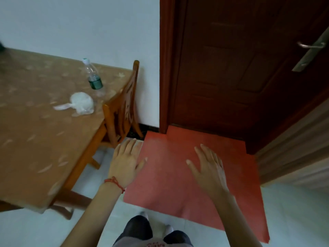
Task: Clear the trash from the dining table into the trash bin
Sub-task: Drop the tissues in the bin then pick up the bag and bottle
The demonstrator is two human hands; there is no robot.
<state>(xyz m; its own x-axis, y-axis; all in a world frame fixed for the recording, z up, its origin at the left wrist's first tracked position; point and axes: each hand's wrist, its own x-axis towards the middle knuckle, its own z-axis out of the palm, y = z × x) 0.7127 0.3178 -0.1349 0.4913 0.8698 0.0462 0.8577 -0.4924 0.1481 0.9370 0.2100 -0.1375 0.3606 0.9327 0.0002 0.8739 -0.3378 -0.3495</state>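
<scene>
**Trash waits on desk as empty hands hover over floor**

A tied white plastic bag (82,103) and a clear plastic bottle (92,76) sit near each other on the brown desk (32,132), beside a wooden chair (122,104). The left hand (125,162) and right hand (207,165) hang above a red mat (170,175), fingers spread, holding nothing, before a dark door (231,68).
</scene>
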